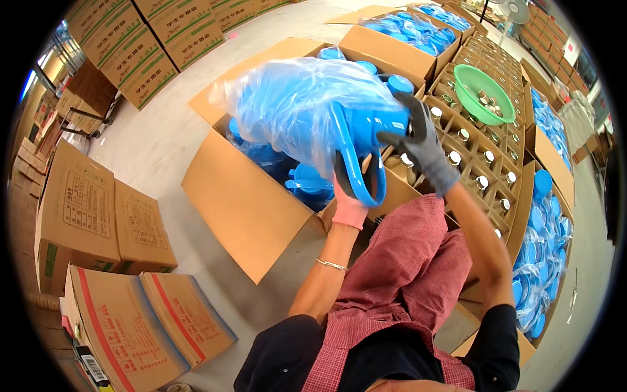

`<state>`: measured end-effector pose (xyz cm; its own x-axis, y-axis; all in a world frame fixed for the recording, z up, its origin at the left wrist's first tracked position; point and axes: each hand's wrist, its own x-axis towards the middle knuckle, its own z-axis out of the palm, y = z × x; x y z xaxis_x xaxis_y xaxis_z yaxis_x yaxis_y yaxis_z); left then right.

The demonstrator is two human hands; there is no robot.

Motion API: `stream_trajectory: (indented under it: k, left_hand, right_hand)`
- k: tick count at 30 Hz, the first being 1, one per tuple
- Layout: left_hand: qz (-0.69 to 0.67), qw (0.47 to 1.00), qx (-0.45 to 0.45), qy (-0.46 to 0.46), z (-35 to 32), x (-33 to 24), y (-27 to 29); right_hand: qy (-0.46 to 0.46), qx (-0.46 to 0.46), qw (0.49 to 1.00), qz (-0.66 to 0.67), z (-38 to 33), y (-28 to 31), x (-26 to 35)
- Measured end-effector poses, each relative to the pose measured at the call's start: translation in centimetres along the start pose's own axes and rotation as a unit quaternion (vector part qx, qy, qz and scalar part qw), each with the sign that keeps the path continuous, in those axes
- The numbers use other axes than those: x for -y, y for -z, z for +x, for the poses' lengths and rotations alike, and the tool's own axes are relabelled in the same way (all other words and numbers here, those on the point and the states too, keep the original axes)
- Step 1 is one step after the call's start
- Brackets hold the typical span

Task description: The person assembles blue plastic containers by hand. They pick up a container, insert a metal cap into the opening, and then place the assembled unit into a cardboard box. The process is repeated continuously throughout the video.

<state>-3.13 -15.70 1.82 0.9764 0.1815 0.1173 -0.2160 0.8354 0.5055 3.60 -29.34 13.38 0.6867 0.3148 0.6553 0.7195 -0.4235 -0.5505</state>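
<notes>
A blue plastic jug (375, 122) with a looped strap handle is held tilted on its side, partly inside a crumpled clear plastic bag (281, 98). My left hand (349, 183), in a pink glove with a dark palm, is closed around the handle. My right hand (423, 134), in a grey and black glove, grips the end of the jug, thumb and fingers on opposite sides. Beneath the jug stands an open carton (251, 212) with more blue jugs (310, 183) in it. The bag hides part of what it wraps.
To the right, a divided carton (467, 160) holds glass bottles, several with white caps. A green bowl (467, 85) of small caps sits on the bottle cartons. Open cartons of bagged blue jugs (542, 248) flank these. Closed cartons (124, 320) stand at left.
</notes>
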Motion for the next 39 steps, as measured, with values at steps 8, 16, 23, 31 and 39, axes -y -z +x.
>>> stream_trajectory:
  k: [8, 16, 23, 31, 39]
  left_hand:
    - [-0.276, 0.938, -0.009, 0.209, 2.0, -3.5, 1.4]
    - [-0.21, 0.975, -0.065, -0.015, 6.8, -4.9, 0.2]
    - [-0.31, 0.94, -0.123, -0.063, 9.8, -7.7, 14.9]
    - [-0.052, 0.985, -0.157, 0.056, 6.8, -7.9, 8.7]
    - [0.706, 0.674, -0.089, -0.197, 18.0, -19.5, 12.2]
  right_hand:
    - [0.058, 0.298, 0.951, -0.049, 13.9, -3.7, -0.2]
    - [0.314, 0.321, 0.892, -0.058, 17.3, -13.2, 1.8]
    - [0.246, 0.193, 0.95, 0.006, 11.0, -13.5, -1.6]
    - [0.096, 0.287, 0.944, -0.131, -3.0, -13.4, -14.0]
    - [0.014, 0.097, 0.981, -0.166, -6.1, -16.0, -13.7]
